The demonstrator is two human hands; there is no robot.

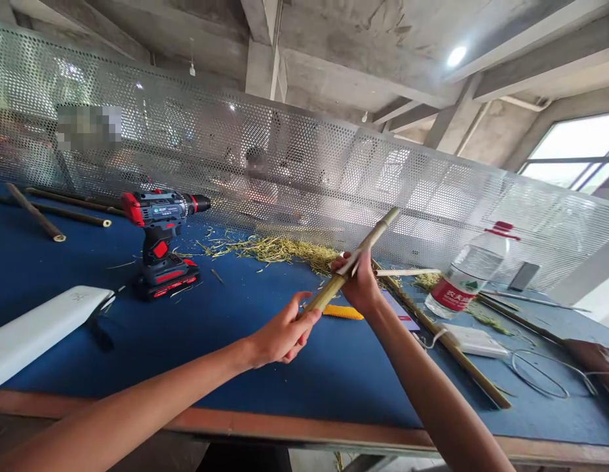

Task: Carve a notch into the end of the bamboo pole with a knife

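A pale green-brown bamboo stick (pixel 328 290) slants up and away over the middle of the table. My left hand (pixel 287 330) is wrapped around its near end. Farther up, my right hand (pixel 362 285) closes around the same stick, with a thin pale flat piece (pixel 354 263) against the bamboo there; its kind I cannot make out. Just beyond the right hand a light straight rod (pixel 407 272) shows, its near end hidden behind the hand. An orange ribbed object (pixel 342 313) lies on the table beneath the stick.
A cordless drill (pixel 164 242) stands left of centre, near a white elongated device (pixel 46 331). Yellowish shavings (pixel 284 251) lie along the perforated metal screen (pixel 309 151). Rightward are a water bottle (pixel 469 272), a white power strip (pixel 474 341), a bamboo pole (pixel 461 364) and another person's hand (pixel 592 357).
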